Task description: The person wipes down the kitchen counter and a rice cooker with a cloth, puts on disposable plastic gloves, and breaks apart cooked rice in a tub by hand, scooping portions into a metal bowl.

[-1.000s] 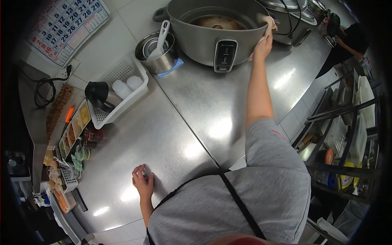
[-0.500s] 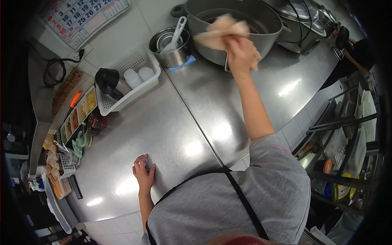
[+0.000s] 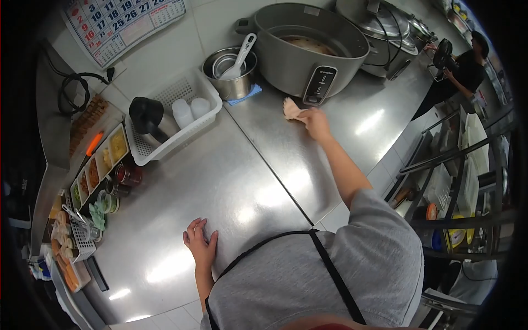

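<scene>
A pale pinkish cloth (image 3: 293, 109) is pinched in my right hand (image 3: 315, 123), low over the steel counter (image 3: 220, 181) in front of a large grey cooker (image 3: 297, 71). The cooker has no lid on, and some liquid or food shows inside it. My left hand (image 3: 201, 242) rests on the counter near its front edge, fingers apart, holding nothing. Left of the cooker, a steel pot (image 3: 234, 87) with a white ladle (image 3: 246, 52) stands on a folded blue cloth (image 3: 245, 96).
A white basket (image 3: 179, 137) holds white cups and a black-handled item. Food trays (image 3: 104, 159) and jars (image 3: 128, 175) line the left side. A second cooker (image 3: 388, 58) stands at the back right. A person in black (image 3: 467, 74) is beyond it, with racks (image 3: 440, 181) on the right.
My right hand has come down from the cooker's rim to the counter with the cloth. The view has shifted slightly, and the cooker's control panel now shows. My left hand stays on the counter.
</scene>
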`<action>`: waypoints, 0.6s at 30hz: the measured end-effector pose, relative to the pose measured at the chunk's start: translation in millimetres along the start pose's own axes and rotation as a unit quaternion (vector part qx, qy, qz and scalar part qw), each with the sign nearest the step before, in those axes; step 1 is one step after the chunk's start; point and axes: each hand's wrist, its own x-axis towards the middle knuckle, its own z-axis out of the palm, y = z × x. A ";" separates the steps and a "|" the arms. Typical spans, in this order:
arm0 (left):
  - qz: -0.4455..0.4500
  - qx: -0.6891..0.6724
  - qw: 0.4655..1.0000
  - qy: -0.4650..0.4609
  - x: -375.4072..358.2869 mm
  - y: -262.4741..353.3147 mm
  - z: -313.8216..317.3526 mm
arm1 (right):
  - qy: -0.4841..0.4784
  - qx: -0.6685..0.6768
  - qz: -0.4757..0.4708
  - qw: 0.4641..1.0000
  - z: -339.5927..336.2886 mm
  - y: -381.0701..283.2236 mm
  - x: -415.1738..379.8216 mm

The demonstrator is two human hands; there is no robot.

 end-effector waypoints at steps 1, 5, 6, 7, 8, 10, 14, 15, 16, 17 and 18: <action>0.003 -0.004 1.000 -0.002 1.1 -0.9 -1.6 | -0.019 0.117 0.098 0.988 -17.9 11.8 -6.7; 0.001 -0.007 1.000 -0.019 3.8 -2.6 -3.2 | 0.241 0.354 0.094 0.899 -135.5 53.9 14.8; 0.001 -0.001 1.000 -0.016 4.9 -0.8 -3.1 | 0.339 0.368 0.012 0.865 -156.5 72.9 34.4; -0.007 0.004 1.000 -0.017 4.6 1.1 -2.4 | 0.439 0.300 0.025 0.847 -185.1 68.4 47.6; -0.010 0.008 1.000 -0.016 2.6 5.1 -2.7 | 0.516 0.235 -0.031 0.823 -203.9 87.2 70.8; -0.043 0.002 0.999 -0.011 0.9 16.9 -0.1 | 0.582 0.197 -0.051 0.787 -223.0 124.3 114.8; -0.088 -0.005 0.996 0.032 -18.2 33.9 24.9 | 0.406 0.013 0.019 0.914 -238.2 170.7 188.6; -0.095 0.001 0.994 0.049 -23.8 39.7 33.7 | 0.303 0.024 -0.017 0.953 -209.5 211.3 208.9; -0.099 0.007 0.993 0.066 -26.8 47.1 40.7 | 0.194 0.041 -0.048 0.979 -181.2 251.2 228.9; -0.101 0.011 0.993 0.066 -28.7 56.5 46.6 | 0.242 0.010 0.006 0.970 -171.1 246.9 227.5; -0.086 0.045 0.992 0.076 -31.6 66.1 52.5 | 0.264 -0.002 0.032 0.964 -168.5 244.9 223.8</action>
